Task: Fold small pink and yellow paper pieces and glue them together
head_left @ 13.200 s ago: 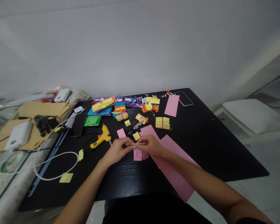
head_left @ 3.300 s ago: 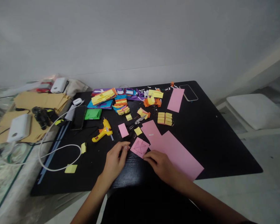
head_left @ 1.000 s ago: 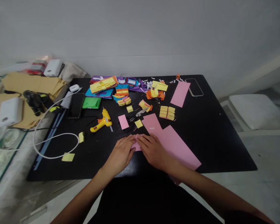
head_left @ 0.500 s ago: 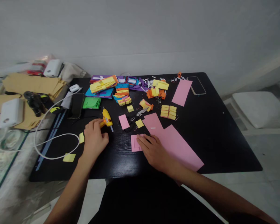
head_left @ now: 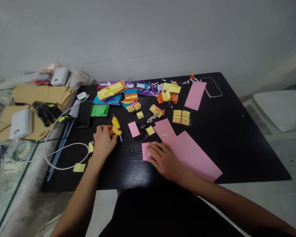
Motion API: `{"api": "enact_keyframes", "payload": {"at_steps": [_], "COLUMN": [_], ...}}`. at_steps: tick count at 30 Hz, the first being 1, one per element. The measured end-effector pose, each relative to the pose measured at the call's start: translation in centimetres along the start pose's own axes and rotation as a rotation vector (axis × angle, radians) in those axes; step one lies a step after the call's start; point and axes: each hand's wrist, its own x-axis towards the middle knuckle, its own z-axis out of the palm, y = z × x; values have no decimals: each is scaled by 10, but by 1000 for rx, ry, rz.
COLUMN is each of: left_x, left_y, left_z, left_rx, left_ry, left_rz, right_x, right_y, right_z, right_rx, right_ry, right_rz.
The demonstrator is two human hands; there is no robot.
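My left hand (head_left: 103,141) is closed around the handle of a yellow glue gun (head_left: 115,126) that lies on the black table (head_left: 227,138). My right hand (head_left: 164,158) rests flat, fingers spread, on a small folded pink paper square (head_left: 145,151) near the front edge. A large pink sheet (head_left: 187,153) lies under and right of that hand. A small pink slip (head_left: 133,129), scissors (head_left: 149,120) and a small yellow square (head_left: 150,130) lie just beyond.
Stacks of coloured folded papers (head_left: 128,97) crowd the table's far middle. A pink strip (head_left: 195,95) and a phone case (head_left: 212,87) lie far right. A white cable loop (head_left: 64,154), a dark phone (head_left: 84,113) and brown envelopes (head_left: 39,95) are at the left.
My left hand left the pink square, went left to the glue gun and closed on its handle. My right hand stayed pressing the pink square.
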Motion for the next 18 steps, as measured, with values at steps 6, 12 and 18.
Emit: {"api": "enact_keyframes", "payload": {"at_steps": [6,12,18], "left_x": [-13,-40,-55], "left_y": [0,9,20], "left_z": [-24,-53,-46], "left_rx": [-182,-386,-578], "left_ry": [93,-51,-254], "left_rz": [88,110,271], "right_x": [0,0,-1], "right_y": [-3,-2,-2], "right_z": [3,5,6], "right_rx": [16,-26,-52], "right_ry": [33,99,109], "right_rz": [22,6,-17]}}
